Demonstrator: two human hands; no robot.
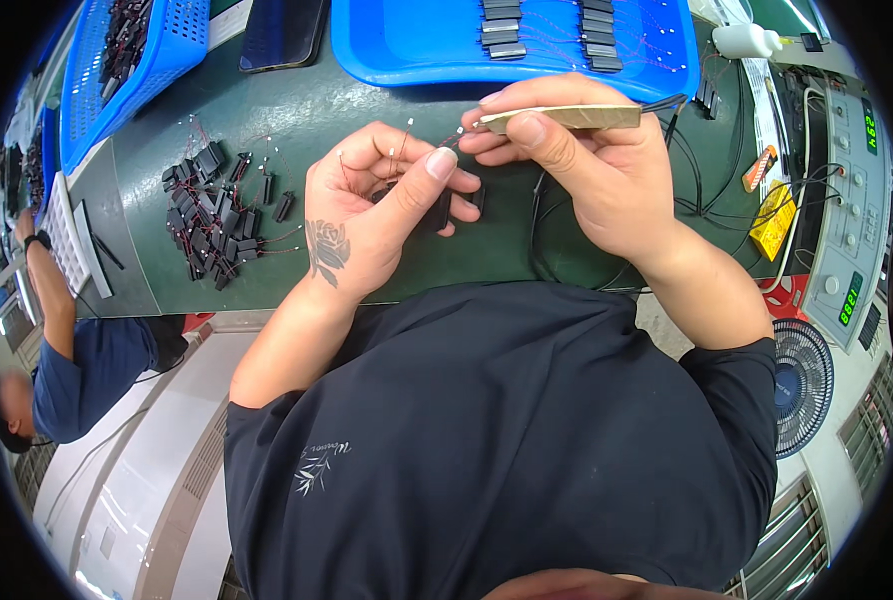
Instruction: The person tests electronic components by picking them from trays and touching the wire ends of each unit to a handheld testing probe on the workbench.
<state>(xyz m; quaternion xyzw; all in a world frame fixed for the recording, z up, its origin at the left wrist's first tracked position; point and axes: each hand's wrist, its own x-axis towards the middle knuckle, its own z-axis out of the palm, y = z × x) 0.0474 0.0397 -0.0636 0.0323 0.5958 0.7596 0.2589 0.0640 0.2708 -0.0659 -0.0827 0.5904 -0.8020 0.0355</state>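
Observation:
My left hand [382,205] is closed around small black rectangular parts [439,212] with thin red and black wires. Its thumb and forefinger pinch one wire, whose small white plug [460,131] points toward my right hand. Several loose wires with white ends stick up over the left fingers. My right hand [612,185] grips a flat tan probe [592,117] between thumb and fingers, a black cable running from its right end. The probe's left tip is close to the white plug; whether they touch I cannot tell. Left of my hands, a pile of similar black parts [217,220] lies on the green table.
A blue tray [377,70] with rows of black parts stands ahead. A blue basket [182,60] is at far left, beside a phone [282,35]. At right are black cables, a yellow box [773,222], a white bottle [747,41] and a bench instrument [839,215]. Another person [97,375] works at left.

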